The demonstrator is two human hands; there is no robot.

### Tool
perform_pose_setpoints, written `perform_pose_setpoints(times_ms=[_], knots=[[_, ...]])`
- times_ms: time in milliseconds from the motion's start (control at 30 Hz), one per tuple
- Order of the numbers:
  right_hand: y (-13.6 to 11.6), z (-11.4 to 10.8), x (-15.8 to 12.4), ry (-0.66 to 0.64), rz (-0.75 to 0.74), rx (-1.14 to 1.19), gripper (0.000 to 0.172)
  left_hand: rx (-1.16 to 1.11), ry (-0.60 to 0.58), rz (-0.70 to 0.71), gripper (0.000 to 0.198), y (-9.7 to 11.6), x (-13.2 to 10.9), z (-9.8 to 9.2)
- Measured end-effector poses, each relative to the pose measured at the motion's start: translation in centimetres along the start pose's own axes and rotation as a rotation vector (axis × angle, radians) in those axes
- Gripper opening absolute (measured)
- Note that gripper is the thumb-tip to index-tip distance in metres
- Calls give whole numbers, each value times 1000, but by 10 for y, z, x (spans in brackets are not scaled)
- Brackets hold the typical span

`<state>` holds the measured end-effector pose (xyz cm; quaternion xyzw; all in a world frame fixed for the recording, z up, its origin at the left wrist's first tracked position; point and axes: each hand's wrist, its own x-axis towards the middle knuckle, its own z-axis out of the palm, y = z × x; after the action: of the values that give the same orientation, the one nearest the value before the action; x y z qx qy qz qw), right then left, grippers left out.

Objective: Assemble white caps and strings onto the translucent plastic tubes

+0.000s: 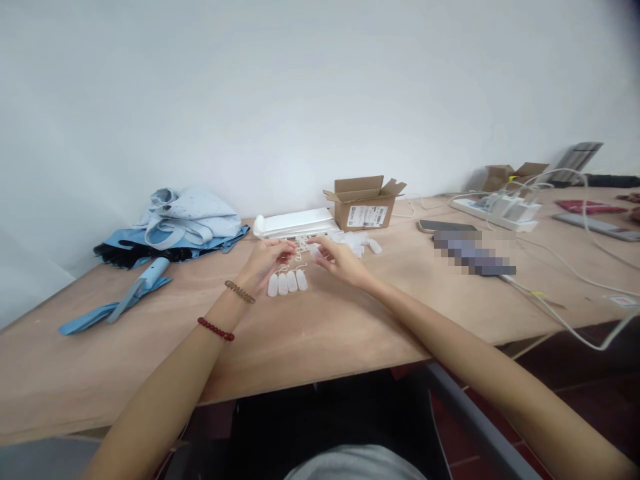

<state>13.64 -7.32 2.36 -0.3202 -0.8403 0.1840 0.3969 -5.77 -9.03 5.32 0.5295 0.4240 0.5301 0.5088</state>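
Observation:
My right hand (341, 261) pinches a small translucent white tag (316, 252) between thumb and fingers. My left hand (270, 258) is closed with the fingertips together, a short way to the left; whatever is in them is too small to make out. Just in front of my left hand, several white rounded tags (283, 284) lie side by side in a row, with short cream strings at their tops. A little heap of cream strings (302, 244) lies between and behind my hands. Beyond my right hand is a loose pile of translucent tags (357, 241).
Behind the hands stand an open cardboard box (364, 207) and a flat white package (295, 222). A blue umbrella (145, 283) and a pale cloth bag (193, 217) lie at the left. On the right are a phone (447, 227), a power strip (493, 215) and trailing white cables (560, 263).

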Motion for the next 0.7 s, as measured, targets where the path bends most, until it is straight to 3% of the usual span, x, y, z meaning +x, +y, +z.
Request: perform_pose_setpoints(times_ms=[233, 367, 467, 567, 700], knots=[[0, 2, 0, -12, 19, -34, 39, -21, -2, -1, 9, -2, 0, 0], [0, 4, -1, -12, 26, -37, 39, -21, -89, 1, 31, -2, -1, 4], [0, 5, -1, -7, 37, -27, 39, 131, -152, 41, 44, -3, -3, 8], [1, 7, -1, -4, 33, -19, 36, 333, -165, 137, 41, -6, -4, 11], [1, 7, -1, -6, 20, -9, 33, 431, -135, 233, 34, -12, -3, 11]])
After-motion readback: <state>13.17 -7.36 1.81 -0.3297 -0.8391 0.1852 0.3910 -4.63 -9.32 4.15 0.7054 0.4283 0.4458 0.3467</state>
